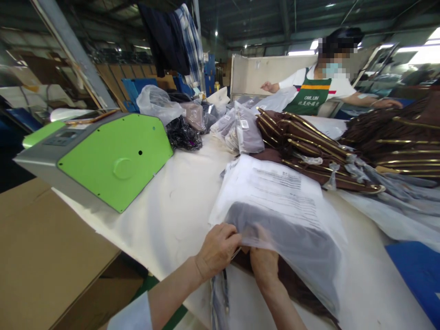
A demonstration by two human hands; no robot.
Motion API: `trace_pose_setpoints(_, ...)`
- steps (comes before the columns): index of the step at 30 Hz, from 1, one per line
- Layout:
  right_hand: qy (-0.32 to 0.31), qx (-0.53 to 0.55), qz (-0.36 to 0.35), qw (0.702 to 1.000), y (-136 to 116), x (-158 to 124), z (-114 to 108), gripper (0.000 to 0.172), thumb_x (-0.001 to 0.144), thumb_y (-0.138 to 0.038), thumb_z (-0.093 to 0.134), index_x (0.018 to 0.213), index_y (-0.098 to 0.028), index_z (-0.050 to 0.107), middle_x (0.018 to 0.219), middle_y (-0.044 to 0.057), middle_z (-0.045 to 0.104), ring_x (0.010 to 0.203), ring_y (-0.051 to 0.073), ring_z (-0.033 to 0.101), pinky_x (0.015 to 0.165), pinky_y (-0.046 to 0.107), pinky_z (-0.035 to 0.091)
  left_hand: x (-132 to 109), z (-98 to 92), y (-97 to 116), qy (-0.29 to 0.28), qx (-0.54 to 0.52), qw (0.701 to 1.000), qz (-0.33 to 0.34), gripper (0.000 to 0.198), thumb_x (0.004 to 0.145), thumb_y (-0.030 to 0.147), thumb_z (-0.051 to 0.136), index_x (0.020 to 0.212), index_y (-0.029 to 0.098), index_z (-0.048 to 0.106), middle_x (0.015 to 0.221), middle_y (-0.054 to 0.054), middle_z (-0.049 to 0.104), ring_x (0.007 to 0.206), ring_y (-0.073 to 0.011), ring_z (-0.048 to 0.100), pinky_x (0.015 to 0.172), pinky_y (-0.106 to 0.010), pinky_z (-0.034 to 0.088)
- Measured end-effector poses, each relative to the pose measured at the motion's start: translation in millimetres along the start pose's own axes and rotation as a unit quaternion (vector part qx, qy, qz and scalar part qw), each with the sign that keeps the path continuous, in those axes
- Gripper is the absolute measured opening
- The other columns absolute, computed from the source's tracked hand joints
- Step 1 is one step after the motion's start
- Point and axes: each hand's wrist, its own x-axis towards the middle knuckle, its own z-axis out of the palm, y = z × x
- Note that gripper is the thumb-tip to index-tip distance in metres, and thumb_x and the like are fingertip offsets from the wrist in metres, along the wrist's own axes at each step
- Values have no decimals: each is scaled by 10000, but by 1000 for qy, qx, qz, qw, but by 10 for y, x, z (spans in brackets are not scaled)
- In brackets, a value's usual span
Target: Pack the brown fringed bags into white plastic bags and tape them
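My left hand (217,250) pinches the open edge of a frosted plastic bag (292,201) with printed text, lying on the white table (178,201). My right hand (264,261) reaches inside the bag mouth, its fingers hidden behind the plastic, against a dark brown garment (285,238) that sits partly in the bag. More brown cloth (299,288) lies under the bag near my right wrist.
A green and grey machine (110,160) stands at the left. Cardboard boxes (44,256) sit below it. Bagged garments (240,130) and brown garments with gold trim (309,142) pile up behind. Across the table stands a person in a green apron (311,94). A blue bin (417,275) is at the right.
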Motion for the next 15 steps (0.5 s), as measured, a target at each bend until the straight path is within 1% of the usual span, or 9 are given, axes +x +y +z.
trace_pose_setpoints(2,-17,-7,-15,1000,50,-6,25,299,841,-331,436,1044,-164,577,989,93,623,937,211,570,849,404,451,-202,-112,-57,20,11,1000,8,173,870,157,420,957,142,568,875,-84,601,789,-177,536,694,-297,489)
trace_pose_setpoints(3,-24,-12,-18,999,65,-9,27,268,844,-316,455,1035,-170,574,983,78,614,929,199,565,849,405,446,-335,-183,-87,22,15,1000,15,193,861,129,421,1005,130,549,899,-95,599,811,-176,538,713,-296,493)
trace_pose_setpoints(4,-30,-17,-18,999,73,-12,27,242,848,-295,461,1021,-168,574,967,71,604,913,189,561,839,404,446,-477,-258,-114,11,15,1000,25,224,847,89,414,1030,124,537,902,-97,598,816,-169,539,718,-284,493)
trace_pose_setpoints(6,-41,-29,-12,999,74,-19,32,202,854,-247,454,973,-149,583,920,74,586,888,185,552,808,393,452,-744,-394,-148,-47,13,997,67,304,827,54,381,1083,120,531,945,-114,600,875,-180,544,747,-287,493)
trace_pose_setpoints(8,-55,-39,-4,998,65,-25,53,175,856,-231,456,919,-142,593,897,79,576,881,185,544,785,376,458,-910,-477,-141,-102,24,987,120,379,832,65,350,1161,155,515,1057,-124,595,956,-207,538,790,-332,486)
trace_pose_setpoints(10,-73,-45,3,996,56,-28,83,168,864,-277,484,917,-154,586,922,66,577,869,170,546,765,357,467,-929,-485,-95,-126,26,975,180,382,857,91,349,1188,199,507,1137,-106,586,951,-205,545,794,-353,478)
trace_pose_setpoints(11,-84,-47,5,995,52,-27,96,182,866,-311,496,934,-164,579,947,54,578,856,157,550,755,347,473,-888,-461,-65,-133,17,969,207,358,866,97,366,1172,205,517,1141,-95,591,904,-188,557,768,-335,479)
trace_pose_setpoints(13,-107,-50,5,993,44,-19,102,221,869,-360,504,987,-183,565,1007,47,576,847,142,558,742,333,483,-743,-376,0,-140,-14,957,255,273,873,123,418,1108,168,549,1093,-96,614,780,-150,563,684,-286,474)
trace_pose_setpoints(15,-130,-51,-6,990,34,-5,70,255,871,-374,501,1041,-191,552,1062,54,567,869,146,563,751,341,492,-575,-265,63,-142,-30,948,284,213,873,159,451,1047,132,571,1027,-106,628,680,-133,548,593,-271,452)
